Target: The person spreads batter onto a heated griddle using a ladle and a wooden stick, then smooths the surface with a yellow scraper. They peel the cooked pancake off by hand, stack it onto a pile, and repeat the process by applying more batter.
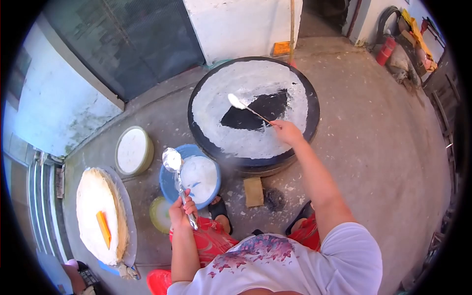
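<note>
My left hand point(182, 212) is wrapped round the handle of a shiny metal ladle point(172, 161), whose white-coated bowl is over the edge of a blue basin point(165, 182) holding white batter point(206, 172). My right hand point(287, 132) grips a thin stick-handled spreader point(255, 114); its far end is covered in white batter. The spreader is over a large round black griddle point(195, 123). A pale layer of batter point(211, 91) covers much of the griddle, with a dark bare patch near the middle.
At left, an orange scraper point(103, 228) lies on a stack of thin pale pancakes point(91, 196). A beige tub point(148, 155) of white stuff stands behind the basin. A yellow-green bowl point(156, 216) is partly hidden below it. A brown block point(253, 191) sits before the griddle.
</note>
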{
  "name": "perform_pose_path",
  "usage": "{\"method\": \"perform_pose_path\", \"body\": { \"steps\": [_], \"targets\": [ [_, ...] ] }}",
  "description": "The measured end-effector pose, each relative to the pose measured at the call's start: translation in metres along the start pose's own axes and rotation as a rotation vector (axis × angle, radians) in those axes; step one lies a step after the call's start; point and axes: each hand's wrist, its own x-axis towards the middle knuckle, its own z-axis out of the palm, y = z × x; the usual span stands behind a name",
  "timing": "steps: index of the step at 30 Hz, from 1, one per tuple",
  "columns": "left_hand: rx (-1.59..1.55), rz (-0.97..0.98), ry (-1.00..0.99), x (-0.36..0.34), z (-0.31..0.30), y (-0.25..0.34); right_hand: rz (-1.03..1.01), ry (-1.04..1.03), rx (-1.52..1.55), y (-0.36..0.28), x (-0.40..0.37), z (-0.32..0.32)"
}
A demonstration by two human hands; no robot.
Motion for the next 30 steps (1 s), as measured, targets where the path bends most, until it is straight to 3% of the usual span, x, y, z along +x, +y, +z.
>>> {"method": "perform_pose_path", "body": {
  "steps": [3,5,6,8,9,11,15,18,20,24,27,30],
  "targets": [
    [0.003,0.031,-0.008,0.0,-0.005,-0.001,0.068,-0.17,0.106,0.012,0.005,-0.02],
    [0.004,0.044,-0.011,0.001,-0.008,-0.001,0.151,0.129,0.087,0.028,0.012,0.002],
    [0.014,0.054,-0.019,0.001,-0.007,0.0,0.152,0.125,0.089,0.032,0.016,0.015],
    [0.001,0.047,-0.022,0.0,-0.003,-0.001,-0.153,0.02,0.159,0.029,0.024,0.036],
    [-0.015,0.038,-0.025,-0.001,-0.003,-0.002,-0.153,0.017,0.16,0.025,0.023,0.036],
    [-0.018,0.032,-0.034,-0.001,-0.004,-0.001,-0.211,-0.139,0.059,0.007,0.014,0.016],
    [0.003,0.028,-0.045,-0.003,-0.004,0.0,-0.152,-0.249,-0.164,-0.025,-0.016,-0.058],
    [-0.017,0.033,-0.07,-0.006,-0.007,0.001,-0.121,-0.168,-0.294,-0.031,-0.045,-0.068],
    [-0.02,0.034,-0.064,-0.004,-0.01,0.002,-0.204,0.322,-0.397,-0.025,-0.061,-0.025],
    [-0.016,0.027,-0.017,-0.007,-0.003,0.002,-0.544,0.268,-0.481,-0.043,-0.101,0.062],
    [-0.033,-0.012,-0.045,-0.007,-0.006,0.003,-0.466,0.248,-0.551,-0.035,-0.097,0.08],
    [-0.003,-0.001,-0.036,-0.009,-0.008,0.003,-0.298,0.27,-0.566,-0.027,-0.075,0.054]
  ]
}}
